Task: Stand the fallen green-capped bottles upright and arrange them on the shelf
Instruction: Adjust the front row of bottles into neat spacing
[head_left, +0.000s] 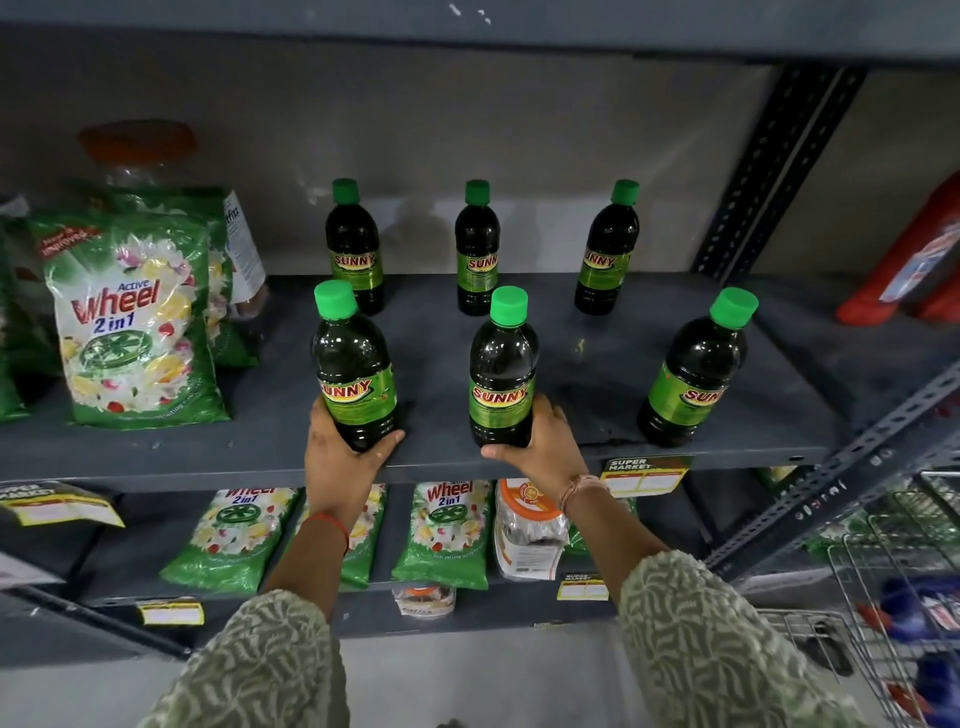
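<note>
Several dark green-capped "Sunny" bottles stand upright on the grey shelf (597, 364) in two rows. My left hand (340, 462) grips the base of the front left bottle (353, 364). Around the base of the front middle bottle (501, 371) is my right hand (545, 447). The front right bottle (693, 374) stands alone near the shelf edge. In the back row stand the back left bottle (355, 249), the back middle bottle (477, 249) and the back right bottle (607, 249). No bottle lies on its side.
Green "Wheel" detergent bags (130, 322) and a clear jar with an orange lid (140, 156) fill the shelf's left end. A red pack (914, 265) lies at the far right. More bags sit on the lower shelf (441, 535). A wire trolley (893, 597) stands at the lower right.
</note>
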